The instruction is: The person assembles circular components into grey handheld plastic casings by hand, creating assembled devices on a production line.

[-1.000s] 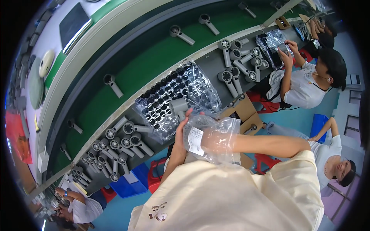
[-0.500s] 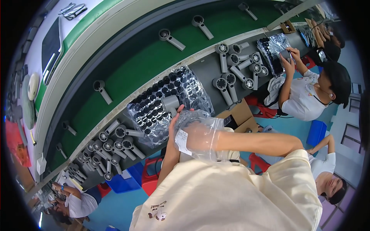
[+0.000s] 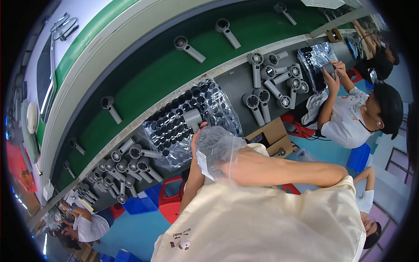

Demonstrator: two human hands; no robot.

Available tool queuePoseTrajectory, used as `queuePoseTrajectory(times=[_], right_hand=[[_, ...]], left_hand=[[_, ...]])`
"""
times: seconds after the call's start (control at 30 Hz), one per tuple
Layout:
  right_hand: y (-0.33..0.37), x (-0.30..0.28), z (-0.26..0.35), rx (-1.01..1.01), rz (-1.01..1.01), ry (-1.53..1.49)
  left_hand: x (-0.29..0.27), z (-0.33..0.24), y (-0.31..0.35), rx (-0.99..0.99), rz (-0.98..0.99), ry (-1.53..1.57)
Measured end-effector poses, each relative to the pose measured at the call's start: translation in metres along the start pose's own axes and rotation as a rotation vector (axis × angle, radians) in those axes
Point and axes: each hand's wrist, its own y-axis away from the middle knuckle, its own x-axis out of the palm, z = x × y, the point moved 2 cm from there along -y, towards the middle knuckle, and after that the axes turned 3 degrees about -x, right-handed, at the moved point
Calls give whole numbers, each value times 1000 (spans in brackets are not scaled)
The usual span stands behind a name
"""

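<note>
My left hand point(image 3: 196, 139) is closed round a grey handheld fan point(image 3: 192, 118), its round head raised over a tray of black parts. Right below the fan head hangs a clear plastic bag point(image 3: 216, 144) with a white label and many small dark pieces inside, too small to name. The bag hides most of my left palm. My right hand point(image 3: 233, 168) reaches into the bag's mouth from the right; its fingers are blurred behind the plastic. The plastic-wrapped tray point(image 3: 168, 150) of round black parts lies on the grey bench beyond my hands.
Grey fans point(image 3: 126, 166) are heaped to the left, and more fans point(image 3: 262, 102) lie to the right. A green conveyor belt point(image 3: 144, 78) carries spaced-out fans. An open cardboard box point(image 3: 275, 135) is right of my hands. A co-worker point(image 3: 349, 113) sits at the right; red stools point(image 3: 171, 198) stand below.
My right hand and forearm have shifted down slightly at the bag, which has bunched up and turned. The fan in my left hand has moved only a little. The whole view has tilted slightly.
</note>
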Motion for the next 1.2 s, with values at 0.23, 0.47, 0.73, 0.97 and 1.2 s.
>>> queuePoseTrajectory(times=[0.23, 0.47, 0.73, 0.97, 1.2], right_hand=[[20, -64, -64, 74, -165, -66], [-52, -23, -295, 336, -567, 317], [-84, 25, -319, 524, -476, 496], [-75, 22, -296, 502, -524, 555], [-62, 14, -289, 407, -633, 571]], left_hand=[[-4, 1, 9, 251, -150, -239], [-19, -1, 6, 2, -192, 18], [5, 1, 19, 80, -161, 45], [22, 0, 22, 60, -139, 23], [11, -4, 20, 25, -50, 135]])
